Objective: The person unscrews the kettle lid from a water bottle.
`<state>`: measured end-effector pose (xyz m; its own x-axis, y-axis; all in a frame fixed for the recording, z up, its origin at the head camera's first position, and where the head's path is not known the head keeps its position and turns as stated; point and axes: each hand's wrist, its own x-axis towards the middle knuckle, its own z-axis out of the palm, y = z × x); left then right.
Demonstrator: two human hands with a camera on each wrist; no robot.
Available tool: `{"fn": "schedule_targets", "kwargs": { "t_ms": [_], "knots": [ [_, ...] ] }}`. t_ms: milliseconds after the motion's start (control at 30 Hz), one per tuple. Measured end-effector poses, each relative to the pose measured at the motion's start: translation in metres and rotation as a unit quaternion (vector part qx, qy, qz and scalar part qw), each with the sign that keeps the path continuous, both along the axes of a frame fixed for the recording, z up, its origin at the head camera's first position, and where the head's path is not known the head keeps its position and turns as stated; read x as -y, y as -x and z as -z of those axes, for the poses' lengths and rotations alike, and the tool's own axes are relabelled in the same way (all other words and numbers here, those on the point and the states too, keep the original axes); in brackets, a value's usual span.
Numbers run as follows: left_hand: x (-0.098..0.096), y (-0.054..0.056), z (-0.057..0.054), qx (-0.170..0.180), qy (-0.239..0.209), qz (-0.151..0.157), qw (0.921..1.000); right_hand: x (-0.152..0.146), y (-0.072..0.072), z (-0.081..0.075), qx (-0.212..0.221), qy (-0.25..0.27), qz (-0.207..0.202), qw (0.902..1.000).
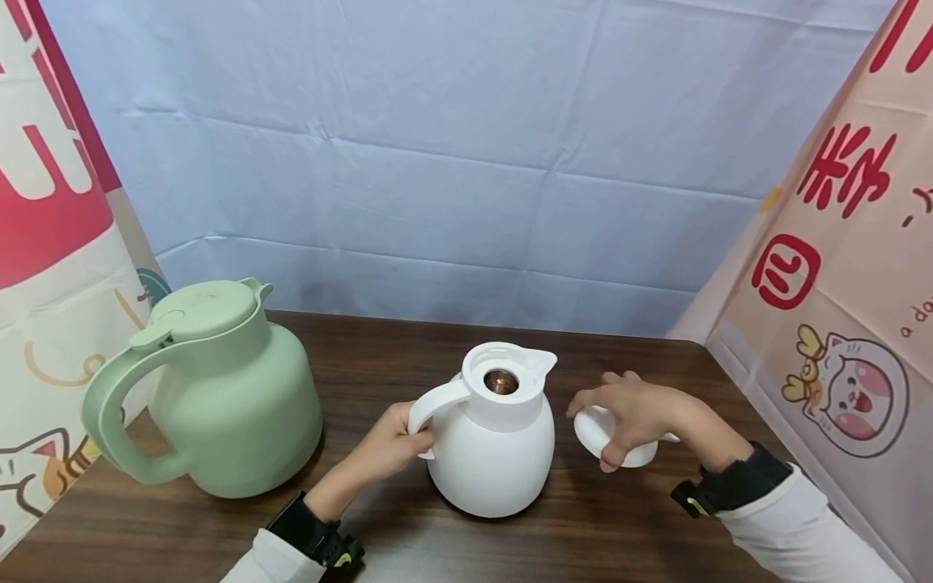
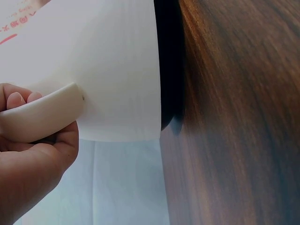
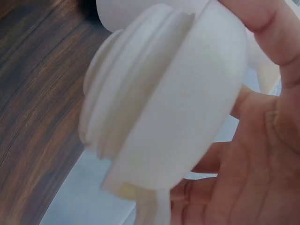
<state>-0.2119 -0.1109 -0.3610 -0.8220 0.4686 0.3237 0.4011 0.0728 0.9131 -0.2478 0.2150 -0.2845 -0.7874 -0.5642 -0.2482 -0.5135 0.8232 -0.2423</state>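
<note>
A white thermos jug [image 1: 496,465] stands upright on the dark wooden table, its top uncovered and a round metallic-looking mouth [image 1: 501,381] showing. My left hand [image 1: 394,444] grips the jug's handle [image 2: 47,112], fingers and thumb wrapped round it in the left wrist view. To the right of the jug, my right hand [image 1: 636,411] holds the jug's white lid [image 3: 183,108] by its sides, close over the table. Ridged threads [image 3: 126,89] on the lid's underside show in the right wrist view, and a small tab [image 3: 152,206] sticks out from its edge.
A larger pale green thermos jug [image 1: 233,405] with its lid on stands at the left, its handle toward the left edge. Behind the table [image 1: 394,348] hangs a pale blue cloth [image 1: 408,162]. Printed cloths [image 1: 838,324] hang at both sides.
</note>
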Motion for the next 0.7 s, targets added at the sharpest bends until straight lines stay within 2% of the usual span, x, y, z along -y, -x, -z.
{"fn": "schedule_targets", "kwargs": {
  "t_ms": [100,167,233,267,333,400,467,567,700],
  "knots": [
    [0.000,0.001,0.000,-0.001,0.003,0.001,1.0000,0.000,0.001,-0.001,0.015,0.008,-0.012,0.9998],
    [0.000,0.002,0.001,-0.005,0.003,0.004,1.0000,-0.002,0.002,-0.001,0.029,0.031,-0.013,0.9990],
    [0.000,0.006,0.008,-0.006,0.003,0.004,1.0000,-0.007,0.003,-0.001,0.068,0.082,-0.001,0.9943],
    [0.000,0.008,0.011,-0.007,0.002,0.004,1.0000,-0.009,0.003,0.000,0.097,0.113,0.014,0.9888],
    [0.000,0.012,0.018,-0.005,0.002,0.000,1.0000,-0.014,0.003,0.001,0.156,0.177,0.044,0.9708],
    [0.001,0.017,0.026,-0.004,0.004,-0.005,1.0000,-0.019,0.001,0.002,0.214,0.238,0.085,0.9436],
    [0.001,0.018,0.028,-0.002,0.004,-0.006,1.0000,-0.024,-0.003,0.004,0.243,0.278,0.122,0.9211],
    [0.002,0.018,0.029,0.002,0.006,-0.009,0.9999,-0.028,-0.008,0.010,0.238,0.324,0.171,0.8996],
    [0.001,0.015,0.025,0.004,0.009,-0.010,0.9999,-0.029,-0.017,0.025,0.181,0.381,0.239,0.8744]
  ]
}}
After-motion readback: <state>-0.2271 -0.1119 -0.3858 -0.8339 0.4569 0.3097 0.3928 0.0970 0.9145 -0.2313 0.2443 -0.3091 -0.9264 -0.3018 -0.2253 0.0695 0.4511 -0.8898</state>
